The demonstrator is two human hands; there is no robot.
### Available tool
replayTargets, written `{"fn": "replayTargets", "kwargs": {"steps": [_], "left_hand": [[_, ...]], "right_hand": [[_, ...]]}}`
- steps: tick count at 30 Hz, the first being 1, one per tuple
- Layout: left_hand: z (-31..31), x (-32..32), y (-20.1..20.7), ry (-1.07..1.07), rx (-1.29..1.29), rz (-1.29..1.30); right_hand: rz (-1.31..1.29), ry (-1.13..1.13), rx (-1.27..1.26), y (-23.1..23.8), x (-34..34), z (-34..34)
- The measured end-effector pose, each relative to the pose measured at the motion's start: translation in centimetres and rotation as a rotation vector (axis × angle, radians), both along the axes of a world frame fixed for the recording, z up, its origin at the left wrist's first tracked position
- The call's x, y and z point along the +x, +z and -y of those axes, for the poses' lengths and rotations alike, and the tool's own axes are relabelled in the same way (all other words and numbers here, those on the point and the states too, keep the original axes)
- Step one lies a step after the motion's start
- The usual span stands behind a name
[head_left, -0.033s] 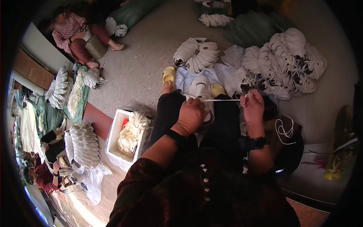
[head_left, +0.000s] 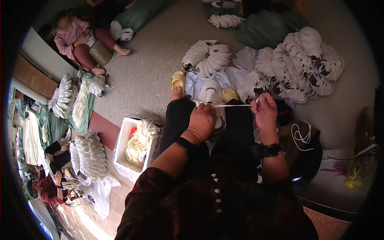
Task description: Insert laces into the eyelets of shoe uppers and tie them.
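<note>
Between my knees sits a white shoe upper (head_left: 211,91). My left hand (head_left: 201,122) is closed on its near left side; its fingertips are partly hidden. A flat white shoelace (head_left: 236,105) runs taut and nearly level from the shoe upper beside my left fingers to my right hand (head_left: 265,111). The fingers of that hand pinch the lace's right part above my right knee. Just beyond the shoe, a white cloth (head_left: 221,78) lies on the floor between my feet in yellow clogs (head_left: 178,79).
A white foam box (head_left: 119,150) with bundled laces (head_left: 140,140) stands left of my legs. Stacked white shoe uppers (head_left: 207,58) lie ahead, with a larger heap (head_left: 296,64) to the right. A loose lace (head_left: 301,138) rests on a dark bag. Two people (head_left: 76,40) (head_left: 50,186) sit at left.
My right hand has shifted very slightly left, still pinching the taut lace. My left hand stays at the shoe upper. The whole view has moved a little.
</note>
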State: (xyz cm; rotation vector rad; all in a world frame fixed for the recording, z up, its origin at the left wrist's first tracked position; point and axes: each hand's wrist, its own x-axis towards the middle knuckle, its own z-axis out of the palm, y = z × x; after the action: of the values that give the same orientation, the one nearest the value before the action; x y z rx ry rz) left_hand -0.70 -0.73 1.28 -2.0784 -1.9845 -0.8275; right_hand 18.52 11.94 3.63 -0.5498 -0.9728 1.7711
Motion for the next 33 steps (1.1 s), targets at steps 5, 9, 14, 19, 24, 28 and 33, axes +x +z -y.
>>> {"fn": "replayTargets", "kwargs": {"steps": [5,9,14,19,24,28,33], "left_hand": [[-0.9,-1.1,-1.1,-0.025,-0.085,-0.02],[-0.5,-2.4,-1.2,-0.015,-0.11,-0.051],[0.0,-2.7,-0.8,0.023,-0.125,-0.014],[3.4,-6.3,0.3,0.087,-0.119,-0.045],[19.5,-22.3,-2.0,0.742,-0.403,-0.202],[25.7,-24.5,-3.0,0.863,-0.491,-0.106],[16.8,-18.3,-4.7,0.593,-0.397,0.27]], "right_hand": [[0.059,-0.005,0.079,0.1,0.5,-0.4],[0.085,0.006,0.054,-0.8,1.1,-0.4],[0.096,-0.011,0.048,-2.3,1.2,-0.4],[0.559,-0.291,0.345,-3.3,4.8,-2.0],[1.038,-0.862,0.673,-2.7,13.8,-5.9],[1.629,-0.56,0.672,-3.2,14.7,-5.7],[1.505,0.033,0.854,-2.9,3.6,-1.8]]}}
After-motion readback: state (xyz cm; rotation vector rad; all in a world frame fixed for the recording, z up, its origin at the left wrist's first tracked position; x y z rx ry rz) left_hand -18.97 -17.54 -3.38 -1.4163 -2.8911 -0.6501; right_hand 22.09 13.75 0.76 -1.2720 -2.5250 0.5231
